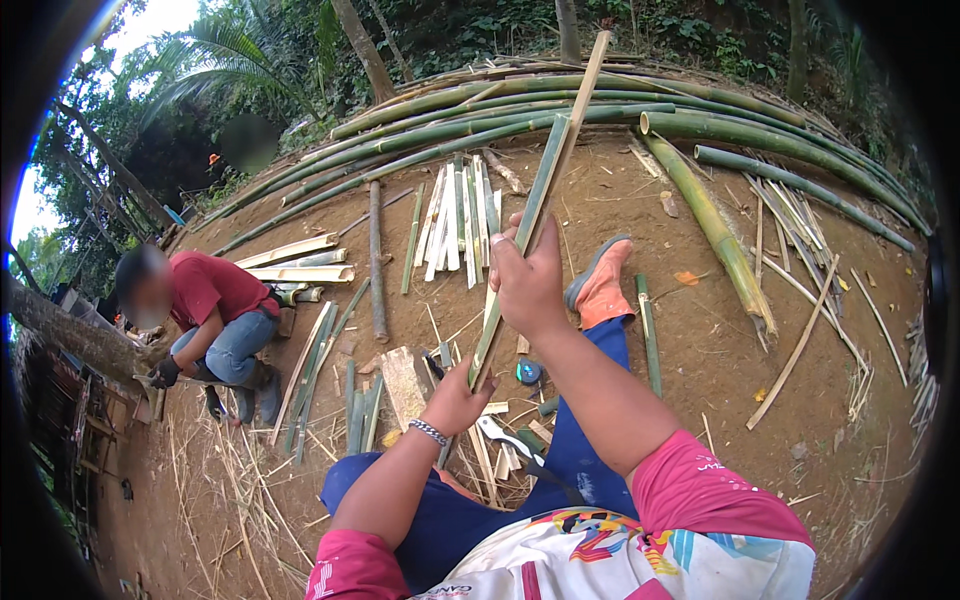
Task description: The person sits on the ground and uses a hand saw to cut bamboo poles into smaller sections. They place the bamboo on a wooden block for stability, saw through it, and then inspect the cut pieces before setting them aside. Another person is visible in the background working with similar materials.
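Note:
Long split bamboo strips (545,190) slant up and away in front of me, a green face beside a longer pale one. I cannot tell whether they are fully separate pieces. My right hand (528,275) is closed around the middle of them. Lower down, my left hand (455,402), with a chain bracelet at its wrist, grips the near end. A pale wooden block (404,385) lies just beyond my left hand. Near my legs are a blue and black tape measure (528,372) and a white-handled tool (492,428), its kind unclear.
Long green bamboo poles (450,130) are piled across the far side. Cut bamboo slats (455,220) lie beyond my hands. A thick bamboo pole (705,215) rests at right. A person in a red shirt (205,290) crouches at left, beside a tree trunk (75,325).

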A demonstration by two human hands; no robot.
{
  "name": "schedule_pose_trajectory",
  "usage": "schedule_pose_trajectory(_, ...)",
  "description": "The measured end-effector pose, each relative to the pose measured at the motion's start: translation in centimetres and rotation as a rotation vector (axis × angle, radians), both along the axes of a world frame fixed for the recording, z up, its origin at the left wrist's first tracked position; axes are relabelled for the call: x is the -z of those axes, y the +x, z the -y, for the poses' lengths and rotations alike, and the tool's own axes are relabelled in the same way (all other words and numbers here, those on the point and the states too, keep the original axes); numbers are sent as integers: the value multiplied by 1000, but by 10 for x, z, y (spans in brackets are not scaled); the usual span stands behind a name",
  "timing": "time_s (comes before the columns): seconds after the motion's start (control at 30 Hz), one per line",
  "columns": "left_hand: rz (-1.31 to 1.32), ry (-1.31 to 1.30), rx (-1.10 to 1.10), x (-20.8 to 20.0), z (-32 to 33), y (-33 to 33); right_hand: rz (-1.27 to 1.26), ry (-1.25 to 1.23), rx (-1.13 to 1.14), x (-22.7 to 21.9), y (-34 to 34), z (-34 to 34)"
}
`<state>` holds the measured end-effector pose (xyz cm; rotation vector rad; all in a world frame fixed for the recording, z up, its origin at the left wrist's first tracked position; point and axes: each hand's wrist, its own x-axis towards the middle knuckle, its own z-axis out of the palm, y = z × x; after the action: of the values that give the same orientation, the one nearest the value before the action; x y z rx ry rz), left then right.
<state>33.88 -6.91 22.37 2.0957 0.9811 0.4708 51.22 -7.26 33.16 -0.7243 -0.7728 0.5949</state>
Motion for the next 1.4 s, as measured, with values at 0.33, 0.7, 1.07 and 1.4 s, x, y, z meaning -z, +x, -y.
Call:
schedule_pose_trajectory(0.33,-40,35,-23,3,6,5,-9,-47,-7,12,3,5)
schedule_pose_trajectory(0.7,127,23,113,-9,4,3,200,-91,34,39,-13,10)
schedule_pose_trajectory(1.07,411,230,56,-24,18,14,425,-153,-6,54,-53,30)
schedule_pose_trajectory(1.4,405,455,-13,-2,-7,0,478,-95,-210,50,-55,20)
